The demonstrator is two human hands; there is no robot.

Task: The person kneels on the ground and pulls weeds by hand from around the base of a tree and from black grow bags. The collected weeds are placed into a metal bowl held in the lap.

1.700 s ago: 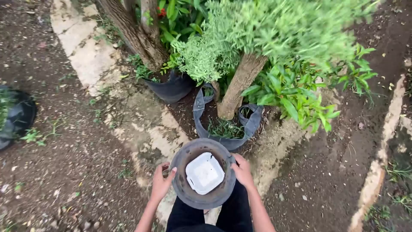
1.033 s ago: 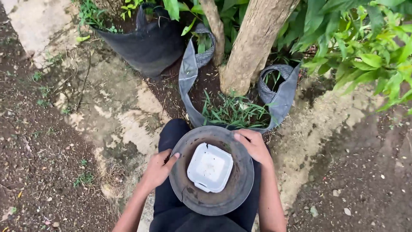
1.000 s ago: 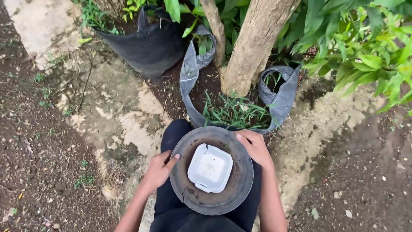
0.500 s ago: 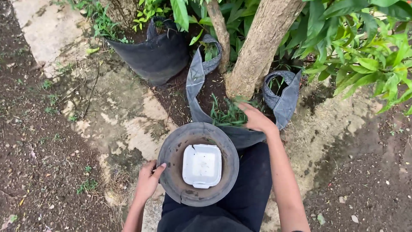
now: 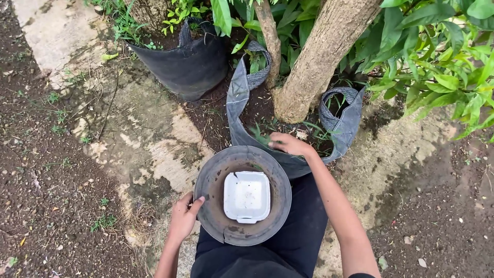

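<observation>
Basin (image 5: 216, 175) rim sits pinched in left hand (image 5: 183, 219) fingers (image 5: 197, 202).

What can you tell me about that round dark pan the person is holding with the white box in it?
The round, shallow, dark grey pan looks like worn, soil-stained metal, with a small notch in its near rim. It sits roughly level above the person's lap. A square white foam container, open and empty-looking, lies in its middle. The left hand grips its left rim; the right hand is off it, in the grey grow bag beyond.

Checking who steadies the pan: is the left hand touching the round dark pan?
Touching. The head view shows the left hand with its thumb lying over the rim of the round dark pan, fingers behind its edge.
</observation>
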